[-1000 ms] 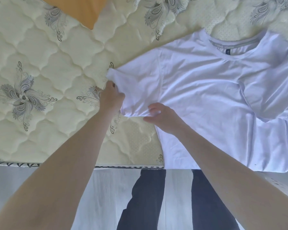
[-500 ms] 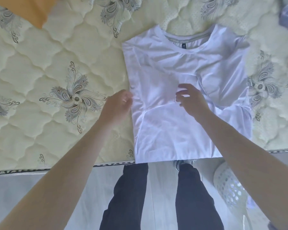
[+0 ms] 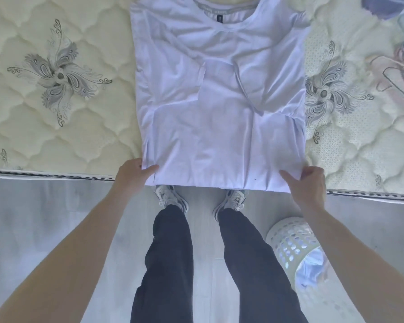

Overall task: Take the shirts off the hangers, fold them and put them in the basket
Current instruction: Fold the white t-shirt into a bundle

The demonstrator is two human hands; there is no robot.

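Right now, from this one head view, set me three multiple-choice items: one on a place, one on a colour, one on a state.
1. Where does the basket stand?
A. on a shelf
B. on the floor beside the right leg
C. on a chair

2. What colour is the shirt?
A. orange
B. black
C. white

3. What are the left hand and right hand doing?
A. each pinches a bottom corner of the shirt
B. both lie flat on its collar
C. both hang empty

Key:
1 B, its perforated wall rises from the floor next to that leg.
2 C, the cloth is white all over.
3 A, a thumb lies on top of each hem corner.
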